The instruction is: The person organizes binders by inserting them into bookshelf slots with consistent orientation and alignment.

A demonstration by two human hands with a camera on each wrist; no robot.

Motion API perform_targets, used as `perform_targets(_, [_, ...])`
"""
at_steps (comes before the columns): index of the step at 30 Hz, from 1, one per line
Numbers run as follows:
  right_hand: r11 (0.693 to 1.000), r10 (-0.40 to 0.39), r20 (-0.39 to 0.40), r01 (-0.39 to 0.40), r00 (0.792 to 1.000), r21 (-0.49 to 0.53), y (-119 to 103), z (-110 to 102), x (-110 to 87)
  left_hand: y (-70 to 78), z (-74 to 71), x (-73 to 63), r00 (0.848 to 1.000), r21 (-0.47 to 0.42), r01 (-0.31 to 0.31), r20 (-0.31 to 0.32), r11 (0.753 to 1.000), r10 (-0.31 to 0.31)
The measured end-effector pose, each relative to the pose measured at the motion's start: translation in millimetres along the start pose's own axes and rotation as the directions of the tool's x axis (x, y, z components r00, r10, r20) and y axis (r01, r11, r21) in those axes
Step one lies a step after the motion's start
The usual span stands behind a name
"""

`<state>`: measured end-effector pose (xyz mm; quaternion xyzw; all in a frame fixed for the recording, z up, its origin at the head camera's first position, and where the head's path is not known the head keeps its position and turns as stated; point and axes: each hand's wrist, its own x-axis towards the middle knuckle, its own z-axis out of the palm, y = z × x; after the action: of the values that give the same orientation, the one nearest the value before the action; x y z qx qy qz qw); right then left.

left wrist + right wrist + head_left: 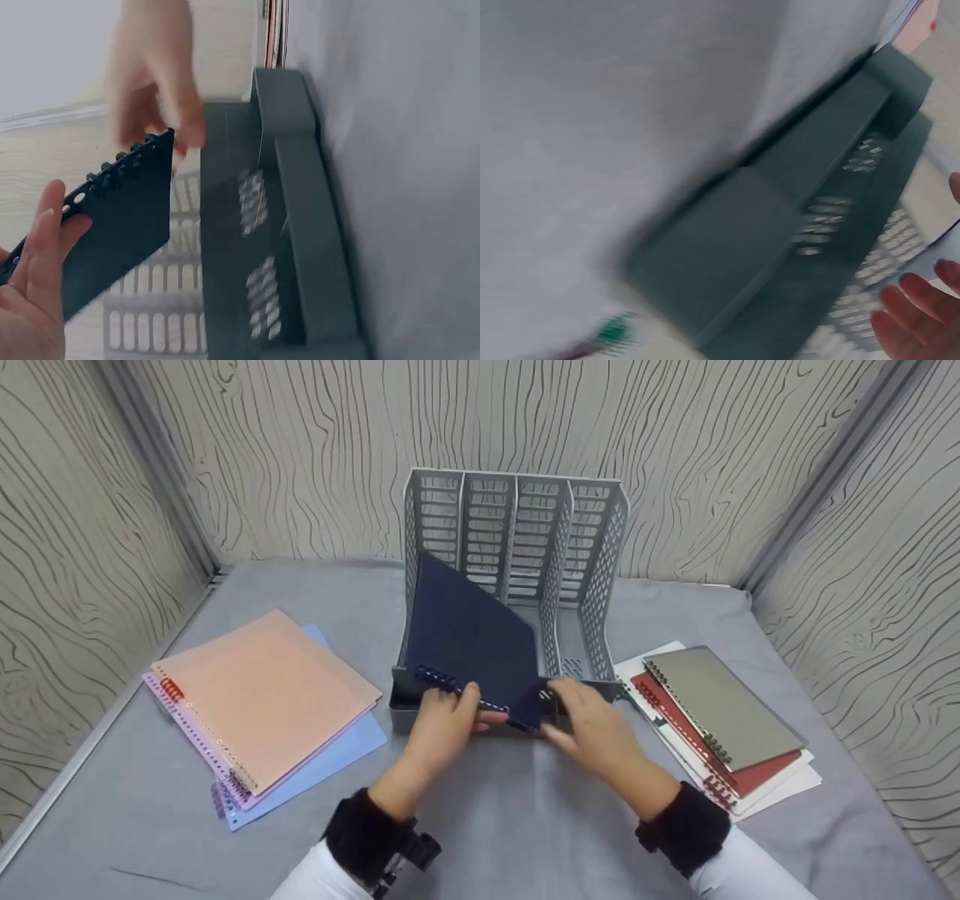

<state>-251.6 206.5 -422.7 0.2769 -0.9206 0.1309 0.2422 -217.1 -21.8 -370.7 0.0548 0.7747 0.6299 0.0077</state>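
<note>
A dark navy ring-bound notebook (472, 630) leans at a slant into the left side of a grey file organizer (517, 476). My left hand (442, 727) pinches its spiral-bound lower edge, thumb on top. In the left wrist view the left hand (34, 292) grips this edge beside the black rings (120, 165). Close by the notebook's lower right corner is my right hand (596, 727), fingers loosely bent and blurred in the left wrist view. The right wrist view catches its fingers (915, 307) relaxed and spread beside the organizer, holding nothing.
Left of the organizer lies a stack of notebooks, a peach one (270, 697) over purple and blue ones (349, 742). To the right, a grey-green notebook (727, 705) rests on red (682, 735) and white ones. Wood-patterned panels (315, 450) enclose the grey cloth-covered table (510, 825).
</note>
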Motion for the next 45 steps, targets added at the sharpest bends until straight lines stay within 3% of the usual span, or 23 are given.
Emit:
perform_targets(2, [0.994, 0.106, 0.053, -0.107, 0.993, 0.017, 15, 3, 2.8, 1.2, -11.5, 1.6, 1.000, 0.057, -0.006, -0.024, 0.998, 0.007])
perform_targets(5, [0.973, 0.229, 0.126, -0.230, 0.965, -0.005, 36, 8, 7.8, 4.3, -29.2, 5.3, 0.997, 0.115, -0.026, -0.066, 0.993, 0.034])
perform_targets(11, [0.967, 0.245, 0.294, -0.209, 0.924, -0.148, 56, 18, 15.5, 10.7, -61.8, 14.9, 0.991, 0.199, -0.025, -0.126, 0.980, 0.051])
perform_targets(16, [0.961, 0.259, 0.304, -0.214, 0.917, -0.175, 56, 17, 20.2, 11.2, -84.4, 29.4, 0.984, 0.306, -0.015, -0.163, 0.952, 0.068])
perform_targets(20, [0.965, 0.249, 0.307, -0.207, 0.919, -0.162, 58, 13, 22.3, 12.4, -94.3, 45.8, 0.980, 0.419, -0.035, -0.161, 0.907, 0.113])
perform_targets(25, [0.975, 0.204, 0.333, -0.162, 0.921, -0.150, 60, 11, 20.7, 11.0, -99.4, 67.2, 0.987, 0.536, -0.029, -0.117, 0.844, 0.108])
perform_targets(30, [0.982, 0.163, 0.350, -0.117, 0.923, -0.148, 62, 13, 20.0, 2.2, -99.4, 90.6, 0.985, 0.614, -0.057, -0.094, 0.787, 0.145])
perform_targets(39, [0.993, 0.063, 0.303, -0.029, 0.951, -0.114, 65, 14, 20.9, -25.1, -92.2, 126.2, 0.986, 0.622, 0.073, -0.165, 0.780, 0.040])
perform_targets(45, [0.992, 0.082, 0.317, -0.048, 0.945, -0.114, 65, 13, 20.5, -39.6, -84.6, 140.5, 0.976, 0.641, 0.098, -0.213, 0.761, 0.054])
